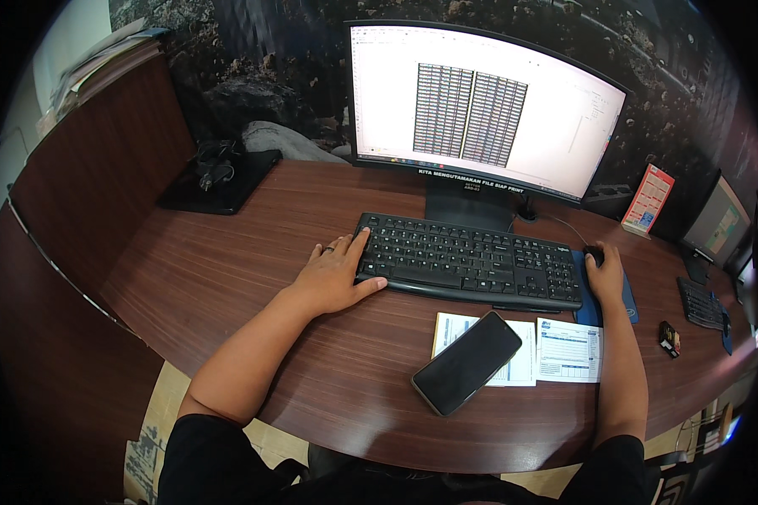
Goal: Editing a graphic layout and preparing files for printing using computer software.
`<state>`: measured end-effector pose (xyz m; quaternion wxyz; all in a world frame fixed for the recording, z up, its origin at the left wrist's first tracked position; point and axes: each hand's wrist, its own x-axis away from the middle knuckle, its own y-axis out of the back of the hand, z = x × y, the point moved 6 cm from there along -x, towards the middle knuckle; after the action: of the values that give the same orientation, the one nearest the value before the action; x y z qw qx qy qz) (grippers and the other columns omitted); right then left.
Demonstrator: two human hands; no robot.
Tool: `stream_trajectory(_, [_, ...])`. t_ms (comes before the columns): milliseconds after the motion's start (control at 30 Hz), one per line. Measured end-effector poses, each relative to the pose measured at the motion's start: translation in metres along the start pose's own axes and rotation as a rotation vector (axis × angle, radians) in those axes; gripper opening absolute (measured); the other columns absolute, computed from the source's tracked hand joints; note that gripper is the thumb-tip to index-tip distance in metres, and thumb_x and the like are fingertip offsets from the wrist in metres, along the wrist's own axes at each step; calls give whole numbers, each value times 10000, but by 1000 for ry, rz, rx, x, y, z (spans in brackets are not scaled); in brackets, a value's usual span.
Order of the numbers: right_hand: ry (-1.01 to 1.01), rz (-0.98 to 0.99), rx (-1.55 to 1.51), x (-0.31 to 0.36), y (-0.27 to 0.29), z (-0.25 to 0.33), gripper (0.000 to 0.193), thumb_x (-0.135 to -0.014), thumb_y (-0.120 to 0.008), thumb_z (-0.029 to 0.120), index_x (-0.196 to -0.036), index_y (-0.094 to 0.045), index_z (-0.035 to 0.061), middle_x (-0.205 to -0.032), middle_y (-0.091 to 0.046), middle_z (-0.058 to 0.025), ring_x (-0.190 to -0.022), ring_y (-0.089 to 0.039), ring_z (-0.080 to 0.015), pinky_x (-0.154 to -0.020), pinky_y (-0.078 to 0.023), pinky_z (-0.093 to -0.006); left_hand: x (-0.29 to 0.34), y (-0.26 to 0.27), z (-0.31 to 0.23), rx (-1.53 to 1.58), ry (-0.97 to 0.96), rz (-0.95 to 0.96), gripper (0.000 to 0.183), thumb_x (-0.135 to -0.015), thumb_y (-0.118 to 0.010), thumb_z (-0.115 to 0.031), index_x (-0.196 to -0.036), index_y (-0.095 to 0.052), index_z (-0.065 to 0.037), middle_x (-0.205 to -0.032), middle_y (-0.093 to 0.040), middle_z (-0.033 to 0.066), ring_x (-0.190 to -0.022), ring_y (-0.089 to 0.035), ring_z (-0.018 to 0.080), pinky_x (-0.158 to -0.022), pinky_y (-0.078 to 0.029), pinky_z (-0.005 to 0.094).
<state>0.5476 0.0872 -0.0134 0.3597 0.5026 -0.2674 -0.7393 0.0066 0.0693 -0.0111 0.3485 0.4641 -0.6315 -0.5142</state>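
My left hand (335, 274) rests at the left end of a black keyboard (472, 263), fingers apart, thumb on its front edge and a fingertip on the left keys. A ring circles one finger. My right hand (606, 274) is wrapped over a dark computer mouse (594, 252), mostly hidden under the fingers, on a blue mouse pad (627, 305). Behind the keyboard stands a curved monitor (556, 126), lit with two dark table-like columns on white. A black smartphone (467, 362) lies screen up in front of the keyboard, partly over printed paper forms (568, 349).
On the brown wooden desk (227, 278), a black laptop-like slab (253, 181) with a coiled cable (215, 164) sits back left. Papers (101, 63) are stacked on the left partition. Rightward are a desk calendar (648, 199), a small dark box (669, 338), another keyboard (701, 303) and a second monitor (713, 220).
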Motion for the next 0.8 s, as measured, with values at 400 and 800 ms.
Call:
stream_trajectory(400, [-40, 21, -5, -3, -1, -1, 386, -892, -690, 201, -1234, -645, 28, -1206, -629, -179, -1142, -621, -378, -985, -493, -448, -1, 0, 0, -3, 1, -10, 1001, -940, -574, -647, -1607, -181, -12, -1565, -363, 280, -1461, -356, 453, -1210, -243, 600])
stream_trajectory(800, [-14, 6, -13, -1, -7, -9, 397, -890, -693, 201, -1241, -612, 33, -1202, -630, -191, -1145, -616, -391, -977, -492, -453, 1, -2, 2, 4, -6, -33, 1004, -926, -608, -627, -1592, -207, 7, -1551, -386, 271, -1452, -371, 433, -1196, -267, 589])
